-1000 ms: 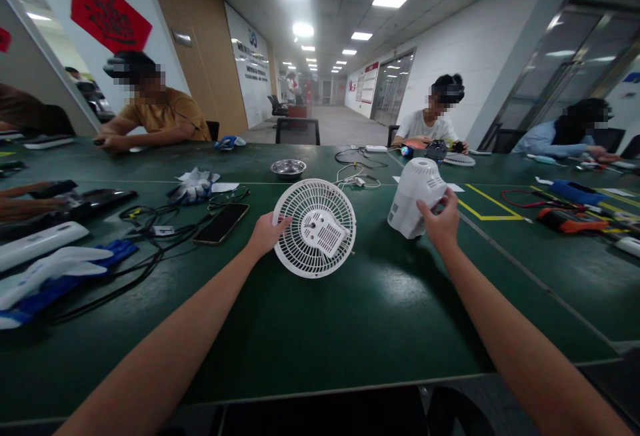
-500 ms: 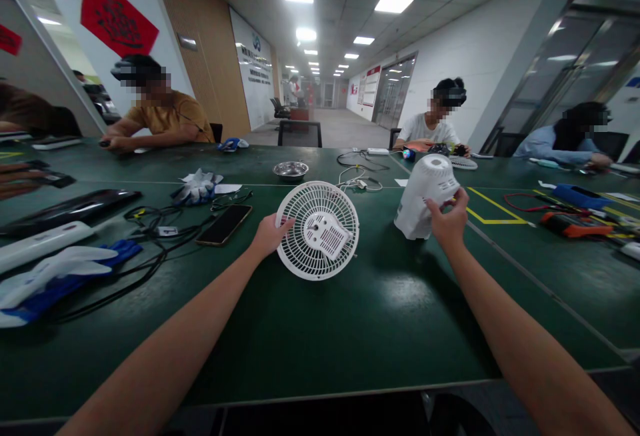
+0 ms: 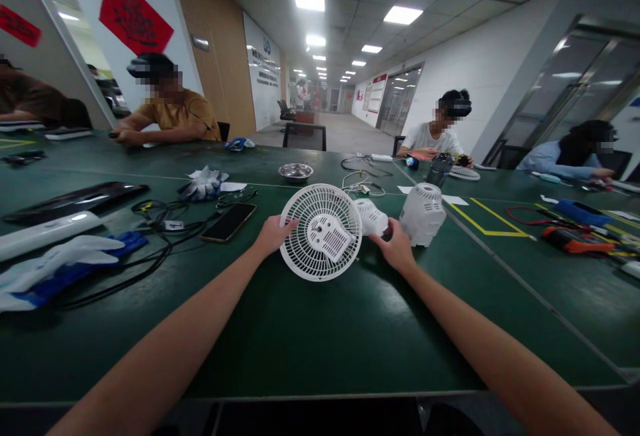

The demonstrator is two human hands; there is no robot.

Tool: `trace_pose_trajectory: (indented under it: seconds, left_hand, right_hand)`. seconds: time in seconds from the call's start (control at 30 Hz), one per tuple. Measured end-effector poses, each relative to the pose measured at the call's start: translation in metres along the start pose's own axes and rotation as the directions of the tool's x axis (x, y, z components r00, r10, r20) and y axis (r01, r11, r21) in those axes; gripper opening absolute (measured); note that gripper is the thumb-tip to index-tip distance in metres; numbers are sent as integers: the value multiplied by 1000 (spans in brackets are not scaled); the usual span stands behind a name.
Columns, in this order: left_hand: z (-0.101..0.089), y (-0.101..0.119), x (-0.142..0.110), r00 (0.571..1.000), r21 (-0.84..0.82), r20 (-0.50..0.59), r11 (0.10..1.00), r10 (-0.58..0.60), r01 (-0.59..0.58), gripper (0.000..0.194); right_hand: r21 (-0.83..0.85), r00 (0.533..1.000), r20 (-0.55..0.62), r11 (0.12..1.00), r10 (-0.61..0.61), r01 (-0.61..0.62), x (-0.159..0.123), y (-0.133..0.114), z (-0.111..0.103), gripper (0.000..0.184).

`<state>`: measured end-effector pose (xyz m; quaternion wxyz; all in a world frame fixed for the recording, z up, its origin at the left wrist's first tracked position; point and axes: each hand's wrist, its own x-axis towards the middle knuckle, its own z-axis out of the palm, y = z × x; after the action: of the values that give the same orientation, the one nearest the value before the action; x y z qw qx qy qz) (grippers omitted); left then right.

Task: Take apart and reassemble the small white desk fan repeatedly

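Observation:
My left hand (image 3: 273, 236) grips the left rim of a round white fan grille (image 3: 321, 233), thumb over its front. The grille is tilted up and has a slotted plate at its centre. A white vented fan motor cover (image 3: 371, 217) is in my right hand (image 3: 399, 248), held by its right end. Its left part is hidden behind the grille's right edge; whether the two touch I cannot tell. Just right of that hand, a white fan base (image 3: 423, 216) stands upright on the green table (image 3: 320, 343).
Behind the grille are a metal bowl (image 3: 295, 172) and white cables (image 3: 364, 186). To the left lie a phone (image 3: 229, 223), black cables (image 3: 167, 249) and work gloves (image 3: 75, 266). An orange multimeter (image 3: 577, 241) lies right. Co-workers sit across the table.
My right hand has moved left and down from beside the fan base, carrying the motor cover to the grille's right edge. The left hand keeps its grip on the grille.

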<state>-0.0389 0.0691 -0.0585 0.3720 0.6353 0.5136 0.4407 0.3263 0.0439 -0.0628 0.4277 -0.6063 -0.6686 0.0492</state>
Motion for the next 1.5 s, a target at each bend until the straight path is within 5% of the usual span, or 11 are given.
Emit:
trace_pose_trajectory:
  seconds: [0.27, 0.47, 0.83, 1.1, 1.5]
  left_hand:
    - [-1, -3, 3, 1000, -15, 14, 1000, -3, 3, 45]
    - [-1, -7, 5, 1000, -7, 19, 1000, -6, 6, 47]
    - [-2, -5, 8, 997, -52, 72, 999, -10, 14, 45]
    - [-3, -2, 8, 994, -80, 108, 996, -21, 30, 46]
    - [-7, -1, 9, 981, -55, 193, 998, -23, 34, 42]
  right_hand:
    - [-333, 971, 238, 939, -9, 90, 18, -6, 33, 67]
    - [-356, 958, 285, 930, 13, 93, 18, -6, 36, 64]
    - [-150, 886, 451, 970, -105, 191, 18, -7, 14, 24]
    - [89, 844, 494, 978, -208, 189, 12, -31, 9, 18]
    - [361, 809, 551, 932, -205, -9, -4, -52, 11, 27]
